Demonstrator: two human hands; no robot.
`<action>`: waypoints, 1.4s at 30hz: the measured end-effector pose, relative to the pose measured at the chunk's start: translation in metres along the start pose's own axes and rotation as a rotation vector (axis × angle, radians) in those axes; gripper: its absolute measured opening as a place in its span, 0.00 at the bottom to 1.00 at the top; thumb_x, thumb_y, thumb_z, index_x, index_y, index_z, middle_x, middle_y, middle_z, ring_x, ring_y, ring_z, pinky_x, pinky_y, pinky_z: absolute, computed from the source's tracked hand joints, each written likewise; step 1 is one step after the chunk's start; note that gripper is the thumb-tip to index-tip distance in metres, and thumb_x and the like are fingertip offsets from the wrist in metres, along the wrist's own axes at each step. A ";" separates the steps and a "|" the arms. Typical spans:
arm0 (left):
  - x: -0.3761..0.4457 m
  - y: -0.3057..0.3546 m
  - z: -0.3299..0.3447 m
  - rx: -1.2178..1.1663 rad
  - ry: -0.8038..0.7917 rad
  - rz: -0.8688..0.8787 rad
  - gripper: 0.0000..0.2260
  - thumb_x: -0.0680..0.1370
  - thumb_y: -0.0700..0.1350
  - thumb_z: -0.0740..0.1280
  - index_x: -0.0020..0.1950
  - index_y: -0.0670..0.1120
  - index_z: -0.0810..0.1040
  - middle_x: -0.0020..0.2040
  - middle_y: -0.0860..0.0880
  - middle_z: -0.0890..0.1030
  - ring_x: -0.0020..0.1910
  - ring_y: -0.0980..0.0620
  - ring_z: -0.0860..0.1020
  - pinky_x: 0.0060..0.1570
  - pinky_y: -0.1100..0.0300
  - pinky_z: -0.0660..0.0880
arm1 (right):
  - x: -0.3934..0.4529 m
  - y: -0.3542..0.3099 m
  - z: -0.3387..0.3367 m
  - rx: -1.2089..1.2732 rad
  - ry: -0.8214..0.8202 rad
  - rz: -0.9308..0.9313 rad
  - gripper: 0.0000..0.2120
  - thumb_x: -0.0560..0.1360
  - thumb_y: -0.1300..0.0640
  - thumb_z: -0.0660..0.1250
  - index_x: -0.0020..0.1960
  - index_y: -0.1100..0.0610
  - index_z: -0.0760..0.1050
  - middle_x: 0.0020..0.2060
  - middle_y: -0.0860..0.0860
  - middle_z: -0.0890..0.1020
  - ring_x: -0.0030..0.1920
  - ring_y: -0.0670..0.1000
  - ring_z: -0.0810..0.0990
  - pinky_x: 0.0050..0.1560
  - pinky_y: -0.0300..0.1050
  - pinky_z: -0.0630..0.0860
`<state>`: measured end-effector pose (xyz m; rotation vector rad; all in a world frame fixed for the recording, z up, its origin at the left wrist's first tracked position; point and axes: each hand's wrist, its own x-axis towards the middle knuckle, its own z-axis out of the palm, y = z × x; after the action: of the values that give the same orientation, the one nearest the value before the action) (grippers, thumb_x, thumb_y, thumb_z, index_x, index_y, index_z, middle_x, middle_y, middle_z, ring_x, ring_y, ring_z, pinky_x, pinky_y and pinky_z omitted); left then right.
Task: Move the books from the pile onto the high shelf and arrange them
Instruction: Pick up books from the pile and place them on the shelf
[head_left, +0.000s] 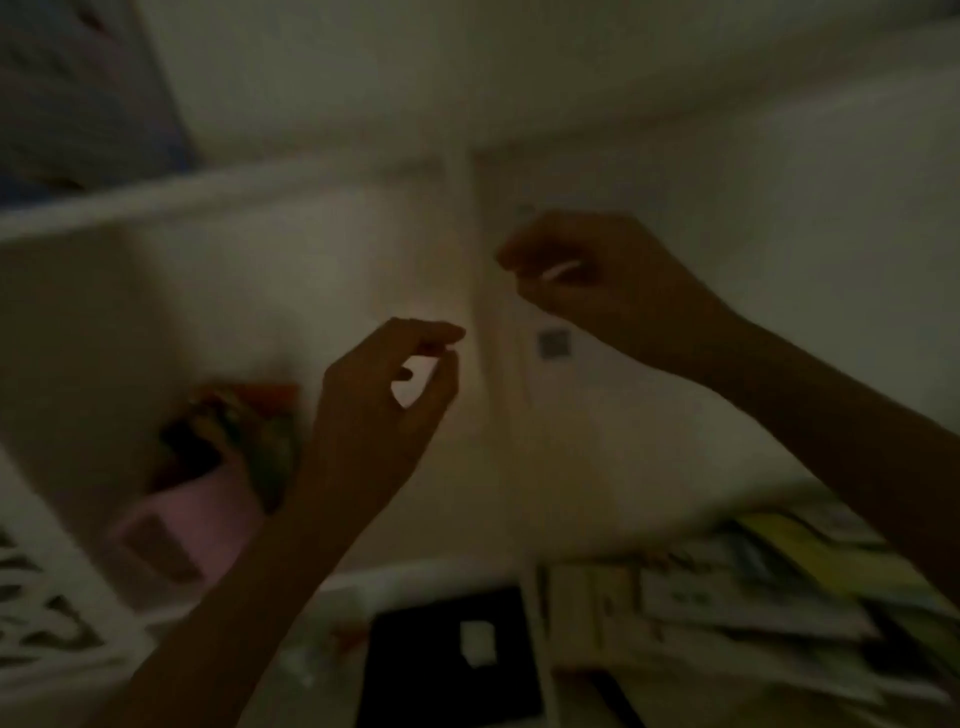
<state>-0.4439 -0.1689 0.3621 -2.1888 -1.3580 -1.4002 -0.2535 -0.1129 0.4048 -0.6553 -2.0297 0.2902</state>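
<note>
The view is dark and blurred. My left hand (384, 384) is raised in front of the white shelf unit, its fingers bent toward the thumb with a gap between them and nothing in it. My right hand (597, 275) is higher and curled beside the white upright divider (483, 322); whether it holds anything is unclear. A pile of books (753, 587) lies flat at the lower right. A white shelf board (208, 197) runs above my hands, with something dark blue (78, 93) standing on it at the top left.
A colourful book (260, 436) leans in the left compartment behind a pink box (192, 525). A small grey square label (553, 343) shows on the pale surface right of the divider. A black flat item (447, 654) lies at the bottom centre. White fretwork (41, 613) is at the lower left.
</note>
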 end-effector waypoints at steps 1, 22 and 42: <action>-0.016 0.007 0.030 -0.049 -0.077 -0.007 0.15 0.75 0.53 0.59 0.55 0.48 0.79 0.49 0.59 0.77 0.48 0.66 0.74 0.46 0.78 0.69 | -0.034 0.025 -0.008 -0.060 -0.043 0.085 0.11 0.75 0.62 0.67 0.54 0.50 0.75 0.47 0.40 0.78 0.46 0.36 0.77 0.49 0.26 0.72; -0.143 0.083 0.484 -0.154 -0.894 -0.403 0.18 0.75 0.38 0.67 0.65 0.40 0.72 0.63 0.41 0.72 0.62 0.43 0.71 0.57 0.60 0.65 | -0.408 0.391 -0.131 -0.502 -0.438 0.898 0.17 0.75 0.56 0.67 0.59 0.65 0.73 0.55 0.62 0.75 0.55 0.63 0.74 0.54 0.53 0.75; 0.025 0.096 0.458 -0.029 -0.780 0.241 0.31 0.74 0.63 0.46 0.59 0.46 0.78 0.53 0.45 0.81 0.50 0.46 0.80 0.49 0.55 0.75 | -0.415 0.390 -0.178 -0.713 0.117 1.169 0.28 0.74 0.62 0.63 0.72 0.59 0.62 0.71 0.61 0.64 0.71 0.63 0.61 0.72 0.59 0.53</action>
<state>-0.0869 0.0646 0.1677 -2.9443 -1.1830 -0.4767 0.1958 -0.0315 0.0208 -2.2148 -1.3834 0.1634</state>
